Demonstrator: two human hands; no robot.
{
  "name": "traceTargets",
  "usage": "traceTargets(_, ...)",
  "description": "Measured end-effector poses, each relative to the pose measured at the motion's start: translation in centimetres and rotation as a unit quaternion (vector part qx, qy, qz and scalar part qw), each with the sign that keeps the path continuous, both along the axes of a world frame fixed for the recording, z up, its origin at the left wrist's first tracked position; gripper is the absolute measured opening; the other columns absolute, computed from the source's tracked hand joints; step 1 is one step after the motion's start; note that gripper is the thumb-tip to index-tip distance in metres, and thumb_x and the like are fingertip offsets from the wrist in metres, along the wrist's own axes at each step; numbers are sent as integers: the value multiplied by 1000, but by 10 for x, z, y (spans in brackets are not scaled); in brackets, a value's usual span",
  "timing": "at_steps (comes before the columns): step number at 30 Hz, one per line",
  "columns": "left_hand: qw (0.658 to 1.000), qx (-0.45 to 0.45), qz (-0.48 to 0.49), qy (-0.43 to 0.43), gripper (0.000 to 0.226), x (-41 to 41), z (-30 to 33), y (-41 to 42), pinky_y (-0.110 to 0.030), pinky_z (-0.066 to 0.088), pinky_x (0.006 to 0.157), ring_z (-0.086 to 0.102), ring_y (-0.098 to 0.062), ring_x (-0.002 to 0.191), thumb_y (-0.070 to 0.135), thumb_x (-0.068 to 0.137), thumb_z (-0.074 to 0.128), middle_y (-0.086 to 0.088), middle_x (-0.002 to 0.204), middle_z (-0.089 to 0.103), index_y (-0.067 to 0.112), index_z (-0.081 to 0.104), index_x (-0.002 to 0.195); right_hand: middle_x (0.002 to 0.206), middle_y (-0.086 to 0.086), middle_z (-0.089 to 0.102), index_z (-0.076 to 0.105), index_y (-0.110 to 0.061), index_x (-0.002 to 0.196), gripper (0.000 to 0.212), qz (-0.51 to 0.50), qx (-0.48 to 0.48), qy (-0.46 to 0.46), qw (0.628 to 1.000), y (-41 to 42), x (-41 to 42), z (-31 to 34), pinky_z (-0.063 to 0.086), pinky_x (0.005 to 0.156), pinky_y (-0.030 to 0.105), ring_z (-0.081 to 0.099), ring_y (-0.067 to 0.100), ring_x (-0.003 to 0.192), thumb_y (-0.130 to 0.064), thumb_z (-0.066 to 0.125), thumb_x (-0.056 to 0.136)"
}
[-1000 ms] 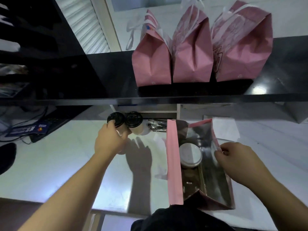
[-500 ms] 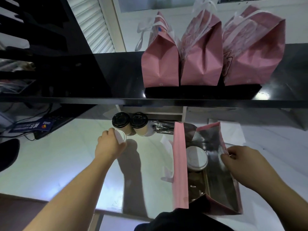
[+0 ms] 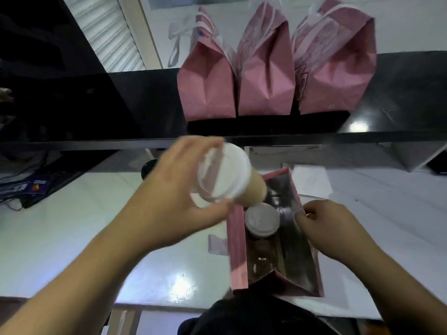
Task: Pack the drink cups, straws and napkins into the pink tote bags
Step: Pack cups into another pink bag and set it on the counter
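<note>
- The fingers (image 3: 193,151) of the left hand (image 3: 169,201) are curled round a white-lidded drink cup (image 3: 225,180), gripping it near the lid; the view is blurred by motion.
- The cup is tilted, lid toward the camera, with its tan lower end over the far left edge of the open tote bag (image 3: 238,250).
- The fingers (image 3: 312,213) of the right hand (image 3: 331,228) pinch the right rim of the open tote bag.
- The open tote bag stands on the white desk (image 3: 72,238); its lining is silver.
- A second white-lidded cup (image 3: 262,220) stands upright inside the open tote bag, at its far end.
- Three closed pink tote bags (image 3: 266,76) stand in a row on the black shelf (image 3: 121,105) beyond the open tote bag.
- White paper sheets (image 3: 312,182) lie on the desk, just beyond the right side of the open tote bag.
</note>
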State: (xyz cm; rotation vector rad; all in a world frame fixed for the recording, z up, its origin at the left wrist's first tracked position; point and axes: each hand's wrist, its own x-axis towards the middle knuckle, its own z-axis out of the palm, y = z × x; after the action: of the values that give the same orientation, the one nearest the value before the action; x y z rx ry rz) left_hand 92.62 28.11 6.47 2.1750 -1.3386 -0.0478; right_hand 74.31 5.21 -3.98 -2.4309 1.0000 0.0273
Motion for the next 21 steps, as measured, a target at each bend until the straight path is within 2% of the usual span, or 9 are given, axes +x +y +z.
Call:
traceTargets(3,989,92,-111,-16,84,-24,-7,-33,-39,49,105,44,-8,133,62,78,70,20,145,40,41,36,151,53,0,63,63,-17,60,42,-2,13,3,1000,-3,-3,4,42,47,29,60,14,51,-41,55,94)
traceTargets(5,974,158,-154,-47,87,-34,-24,-53,-38,47,109,40,-10,136,61,80,71,18,151,36,40,31,154,56,-1,65,65,-18,63,38,-8,21,8,1000,-5,-6,6,50,50,33,62,15,55,-38,55,94)
traceTargets(7,959,206,-180,-73,88,-39,-42,-70,-36,45,109,41,-14,137,61,81,74,13,154,38,36,32,155,55,1,64,63,-17,61,39,-15,18,9,1000,-6,-9,6,52,53,35,61,17,54,-37,54,94)
traceTargets(10,940,253,-208,-100,86,-47,-68,-88,-34,46,103,49,-20,131,59,80,78,4,150,47,29,42,152,52,2,58,54,-16,57,41,-27,19,-7,999,-7,-11,5,39,45,29,56,18,50,-33,55,94)
traceTargets(12,925,276,-236,-116,80,-52,-83,-94,-33,48,97,55,-23,122,54,78,81,0,141,54,24,49,146,53,1,57,53,-18,57,39,-26,18,-9,999,-6,-11,5,33,45,27,54,16,51,-31,55,94)
traceTargets(15,907,301,-267,-123,67,-56,-102,-98,-38,56,91,59,-26,109,41,80,82,-3,129,57,19,55,137,57,1,57,52,-17,59,38,-21,11,-7,1000,-3,-10,6,33,48,29,54,18,54,-30,53,94)
traceTargets(18,904,325,-253,-111,63,-58,-116,-99,-38,57,76,61,-25,101,29,80,79,-1,125,57,19,55,138,57,1,55,48,-16,58,39,-18,-1,-13,1000,0,-10,7,29,47,30,51,17,53,-29,52,94)
traceTargets(21,899,340,-257,-104,57,-59,-129,-98,-43,56,79,59,-28,103,25,79,78,-2,122,55,19,55,131,57,1,55,50,-15,60,37,-15,0,-16,1000,2,-11,8,29,47,30,50,17,53,-28,51,95)
